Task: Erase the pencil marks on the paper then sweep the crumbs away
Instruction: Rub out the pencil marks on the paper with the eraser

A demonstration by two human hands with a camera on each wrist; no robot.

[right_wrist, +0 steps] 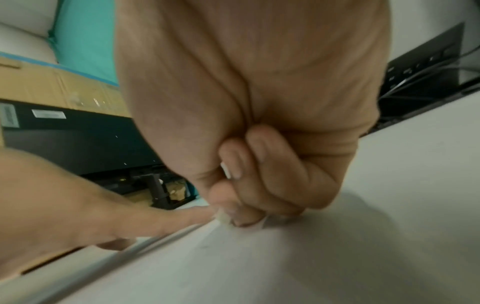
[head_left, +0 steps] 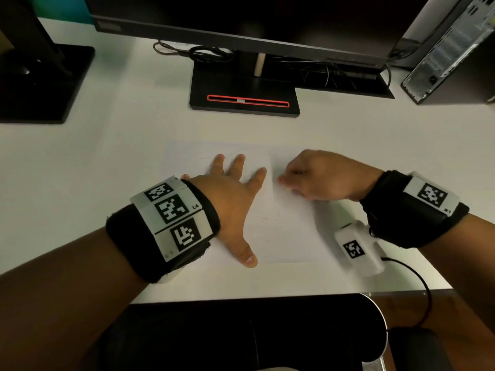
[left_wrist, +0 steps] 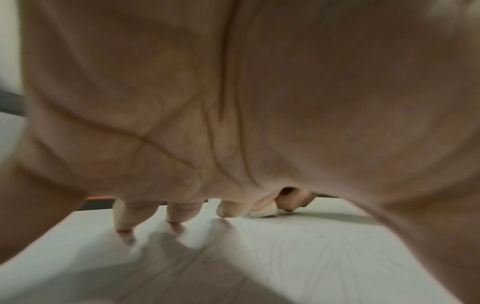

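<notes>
A white sheet of paper (head_left: 284,231) with faint pencil lines lies on the white desk in front of me. My left hand (head_left: 235,188) lies flat on its left part, fingers spread and straight, pressing it down. My right hand (head_left: 316,175) is curled at the paper's upper right and pinches a small white eraser (left_wrist: 263,211) against the sheet, just beside the left index finger. In the right wrist view the eraser (right_wrist: 223,219) shows as a pale tip under the fingertips (right_wrist: 244,218). Thin pencil lines (left_wrist: 324,265) run across the paper in the left wrist view.
A monitor stand (head_left: 245,95) with a red slot stands behind the paper. Another black stand (head_left: 40,84) is at the left, a computer tower (head_left: 452,54) at the right. Cables lie behind the stand. The desk's front edge (head_left: 267,297) is close below the paper.
</notes>
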